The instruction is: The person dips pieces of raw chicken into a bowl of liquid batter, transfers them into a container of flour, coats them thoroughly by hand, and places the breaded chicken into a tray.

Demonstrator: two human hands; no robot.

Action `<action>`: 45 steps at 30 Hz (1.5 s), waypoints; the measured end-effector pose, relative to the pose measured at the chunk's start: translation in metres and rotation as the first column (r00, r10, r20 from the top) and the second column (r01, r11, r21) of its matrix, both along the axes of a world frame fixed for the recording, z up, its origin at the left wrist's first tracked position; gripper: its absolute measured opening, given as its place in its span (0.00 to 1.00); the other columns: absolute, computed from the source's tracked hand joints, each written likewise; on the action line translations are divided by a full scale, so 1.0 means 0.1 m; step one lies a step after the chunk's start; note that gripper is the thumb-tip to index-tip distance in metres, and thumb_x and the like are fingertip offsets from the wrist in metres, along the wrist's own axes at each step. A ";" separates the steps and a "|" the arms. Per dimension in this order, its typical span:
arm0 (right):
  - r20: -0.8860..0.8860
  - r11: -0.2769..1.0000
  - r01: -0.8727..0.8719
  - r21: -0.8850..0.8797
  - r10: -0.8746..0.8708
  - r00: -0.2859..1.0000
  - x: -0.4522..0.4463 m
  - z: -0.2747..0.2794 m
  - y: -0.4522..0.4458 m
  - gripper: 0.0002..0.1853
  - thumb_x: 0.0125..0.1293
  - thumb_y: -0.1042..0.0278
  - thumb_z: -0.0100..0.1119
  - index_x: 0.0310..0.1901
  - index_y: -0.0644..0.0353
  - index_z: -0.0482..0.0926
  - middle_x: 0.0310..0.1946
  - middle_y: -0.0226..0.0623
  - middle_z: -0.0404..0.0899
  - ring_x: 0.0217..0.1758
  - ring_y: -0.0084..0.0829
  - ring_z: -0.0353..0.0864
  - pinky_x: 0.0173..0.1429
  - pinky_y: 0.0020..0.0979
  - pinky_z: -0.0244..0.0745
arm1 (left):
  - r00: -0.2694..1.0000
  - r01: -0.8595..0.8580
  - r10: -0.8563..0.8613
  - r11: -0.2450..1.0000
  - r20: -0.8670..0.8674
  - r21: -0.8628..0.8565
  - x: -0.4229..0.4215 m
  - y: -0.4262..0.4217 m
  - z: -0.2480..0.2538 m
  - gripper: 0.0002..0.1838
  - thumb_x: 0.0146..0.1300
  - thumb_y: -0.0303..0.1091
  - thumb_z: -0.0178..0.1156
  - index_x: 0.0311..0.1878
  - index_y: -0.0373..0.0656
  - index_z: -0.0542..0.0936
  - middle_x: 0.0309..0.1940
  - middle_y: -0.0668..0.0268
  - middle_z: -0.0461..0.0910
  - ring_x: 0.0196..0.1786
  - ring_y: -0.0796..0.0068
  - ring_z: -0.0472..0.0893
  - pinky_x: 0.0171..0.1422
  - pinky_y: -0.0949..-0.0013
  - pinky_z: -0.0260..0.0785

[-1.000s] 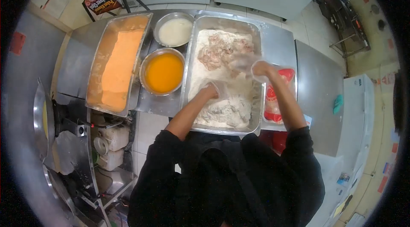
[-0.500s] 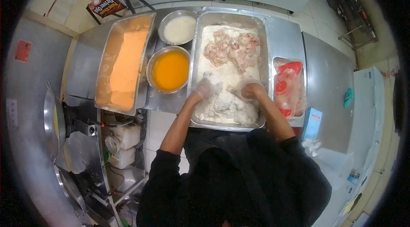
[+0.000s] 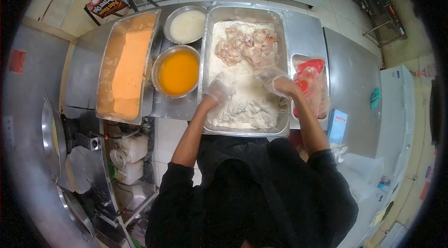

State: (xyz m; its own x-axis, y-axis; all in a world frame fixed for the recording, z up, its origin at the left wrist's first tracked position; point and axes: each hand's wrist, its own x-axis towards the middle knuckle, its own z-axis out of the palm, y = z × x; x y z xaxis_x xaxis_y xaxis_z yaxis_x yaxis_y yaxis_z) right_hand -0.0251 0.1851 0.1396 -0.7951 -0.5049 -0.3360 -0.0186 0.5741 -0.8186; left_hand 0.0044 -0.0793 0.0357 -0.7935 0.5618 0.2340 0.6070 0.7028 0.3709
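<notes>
In a deep steel tray (image 3: 247,132) of flour (image 3: 242,90), the left hand (image 3: 219,91) is near the left wall, the right hand (image 3: 276,82) just below raw meat (image 3: 245,45); whether the gloved fingers grip anything cannot be told. Flour separates them. An orange-liquid bowl (image 3: 156,74) and pale-liquid bowl (image 3: 167,26) crowd the left rim; a smaller tray (image 3: 327,90) with a red-printed bag (image 3: 310,82) flanks the right.

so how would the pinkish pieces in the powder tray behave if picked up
Probably floppy: the pinkish pieces look soft and irregular. Perhaps slippery too, since they look moist where bare, though the white powder around them could cling, adding grip.
</notes>
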 end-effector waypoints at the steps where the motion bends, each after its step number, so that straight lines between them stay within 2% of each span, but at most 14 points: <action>1: -0.207 0.996 -0.073 0.054 0.083 0.975 0.00 -0.09 0.03 0.19 0.57 0.65 0.53 0.51 0.61 0.72 0.49 0.43 0.72 0.52 0.35 0.69 0.57 0.29 0.62 | 1.000 -0.003 0.003 1.000 -0.001 -0.001 -0.01 -0.02 -0.17 0.13 0.55 0.36 0.54 0.43 0.43 0.77 0.38 0.51 0.75 0.37 0.56 0.77 0.45 0.61 0.69; 4: -0.285 0.971 -0.166 0.173 0.210 0.935 0.02 0.04 -0.05 0.20 0.59 0.57 0.51 0.50 0.60 0.73 0.45 0.47 0.73 0.48 0.40 0.72 0.54 0.32 0.66 | 0.831 -0.286 -0.085 0.783 0.550 0.552 0.02 -0.01 -0.33 0.16 0.54 0.34 0.56 0.47 0.42 0.75 0.40 0.53 0.76 0.38 0.61 0.77 0.46 0.64 0.69; 7: -0.147 0.955 -0.245 0.167 0.269 0.952 0.16 0.12 -0.20 0.22 0.57 0.53 0.53 0.46 0.62 0.73 0.39 0.50 0.75 0.43 0.44 0.75 0.49 0.37 0.69 | 0.820 -0.356 0.055 0.828 0.570 0.433 0.01 -0.04 -0.15 0.20 0.54 0.33 0.57 0.51 0.40 0.71 0.39 0.58 0.77 0.34 0.70 0.77 0.38 0.69 0.71; 8: -0.213 0.899 -0.326 0.291 0.394 0.894 0.25 0.20 -0.20 0.23 0.56 0.50 0.53 0.42 0.64 0.73 0.36 0.51 0.76 0.41 0.45 0.76 0.47 0.39 0.69 | 0.998 -0.050 0.031 0.946 0.063 0.321 -0.04 -0.08 -0.10 0.20 0.56 0.34 0.57 0.51 0.39 0.70 0.37 0.61 0.77 0.32 0.74 0.77 0.34 0.72 0.71; 10: -0.269 0.826 -0.380 0.415 0.511 0.816 0.39 0.28 -0.23 0.24 0.54 0.47 0.53 0.38 0.65 0.73 0.34 0.52 0.76 0.39 0.46 0.76 0.45 0.41 0.70 | 0.887 0.164 -0.124 0.985 -0.445 0.054 -0.04 -0.05 -0.06 0.20 0.57 0.34 0.57 0.52 0.38 0.70 0.35 0.63 0.78 0.30 0.78 0.76 0.30 0.76 0.70; 11: -0.213 0.784 -0.399 0.475 0.542 0.813 0.40 0.07 -0.23 0.25 0.54 0.47 0.54 0.38 0.65 0.73 0.33 0.51 0.77 0.38 0.47 0.77 0.45 0.40 0.70 | 0.987 -0.052 -0.023 0.889 0.157 0.454 0.00 -0.01 -0.05 0.18 0.57 0.34 0.57 0.50 0.38 0.72 0.34 0.64 0.78 0.30 0.78 0.77 0.32 0.76 0.70; 13: -0.216 0.741 -0.405 0.536 0.583 0.783 0.42 0.01 -0.27 0.24 0.50 0.49 0.57 0.38 0.66 0.74 0.33 0.52 0.77 0.39 0.46 0.77 0.43 0.39 0.71 | 0.707 -0.444 -0.141 0.674 0.693 0.591 0.03 0.05 0.09 0.16 0.58 0.34 0.57 0.48 0.39 0.74 0.33 0.65 0.78 0.31 0.79 0.77 0.34 0.77 0.71; 15: -0.060 0.690 -0.467 0.553 0.592 0.804 0.30 0.05 -0.27 0.22 0.50 0.53 0.57 0.38 0.66 0.75 0.33 0.53 0.77 0.39 0.46 0.77 0.43 0.39 0.71 | 0.429 -0.714 -0.224 0.509 0.875 0.480 0.04 0.09 0.21 0.16 0.57 0.32 0.57 0.49 0.39 0.74 0.33 0.68 0.78 0.32 0.80 0.77 0.38 0.80 0.70; 20: -0.072 0.585 -0.489 0.647 0.685 0.725 0.22 -0.12 0.00 0.15 0.50 0.64 0.55 0.36 0.65 0.78 0.35 0.55 0.76 0.40 0.45 0.78 0.41 0.38 0.72 | 0.676 -0.481 -0.195 0.614 0.711 0.626 0.10 0.09 0.33 0.20 0.54 0.27 0.57 0.52 0.39 0.72 0.33 0.69 0.78 0.31 0.82 0.77 0.34 0.81 0.69; 26: 0.009 0.622 -0.475 0.623 0.601 0.799 0.15 0.16 -0.09 0.14 0.51 0.68 0.54 0.38 0.65 0.76 0.36 0.53 0.76 0.39 0.44 0.78 0.42 0.37 0.71 | 0.612 -0.569 -0.146 0.602 0.777 0.561 0.18 0.05 0.55 0.16 0.53 0.27 0.59 0.47 0.38 0.75 0.33 0.67 0.79 0.31 0.81 0.77 0.33 0.79 0.70; 29: -0.203 0.964 -0.226 0.142 0.252 0.946 0.09 0.30 -0.02 0.13 0.51 0.67 0.59 0.40 0.57 0.76 0.36 0.47 0.76 0.39 0.41 0.76 0.43 0.36 0.69 | 0.584 -0.623 -0.164 0.537 0.795 0.569 0.15 0.06 0.47 0.11 0.54 0.30 0.58 0.41 0.37 0.77 0.31 0.65 0.79 0.29 0.81 0.77 0.30 0.78 0.70; 37: -0.123 0.981 0.065 -0.184 -0.089 0.988 -0.06 0.48 -0.20 0.26 0.52 0.79 0.59 0.55 0.61 0.66 0.48 0.38 0.71 0.50 0.30 0.70 0.54 0.29 0.64 | 0.527 -0.769 -0.255 0.264 0.811 0.583 0.15 0.10 0.52 0.04 0.58 0.30 0.54 0.33 0.42 0.76 0.23 0.67 0.76 0.20 0.80 0.74 0.17 0.76 0.65; 39: -0.252 0.955 0.126 -0.270 -0.196 0.948 -0.08 0.48 -0.23 0.23 0.52 0.67 0.61 0.49 0.65 0.70 0.44 0.50 0.72 0.47 0.43 0.72 0.53 0.33 0.64 | 0.517 -0.785 -0.113 0.334 0.849 0.522 0.15 0.06 0.48 0.04 0.59 0.31 0.54 0.34 0.43 0.76 0.24 0.68 0.76 0.19 0.80 0.74 0.18 0.76 0.64; 45: -0.479 1.000 0.006 0.025 0.007 0.878 -0.21 0.09 -0.19 0.22 0.52 0.71 0.57 0.49 0.68 0.67 0.43 0.54 0.72 0.46 0.45 0.72 0.51 0.36 0.65 | 0.596 -0.738 0.034 0.416 0.802 0.531 0.14 0.02 0.45 0.07 0.59 0.31 0.54 0.38 0.40 0.76 0.27 0.70 0.77 0.25 0.84 0.72 0.27 0.77 0.66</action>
State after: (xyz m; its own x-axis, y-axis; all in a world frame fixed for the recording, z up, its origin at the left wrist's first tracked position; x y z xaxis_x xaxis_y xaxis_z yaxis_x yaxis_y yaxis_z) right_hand -0.0461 0.1662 0.1484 -0.8616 -0.5021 0.0736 -0.4055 0.5940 -0.6947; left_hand 0.0186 -0.0775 0.0810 -0.9617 -0.0056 -0.2739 -0.2737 -0.0241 0.9615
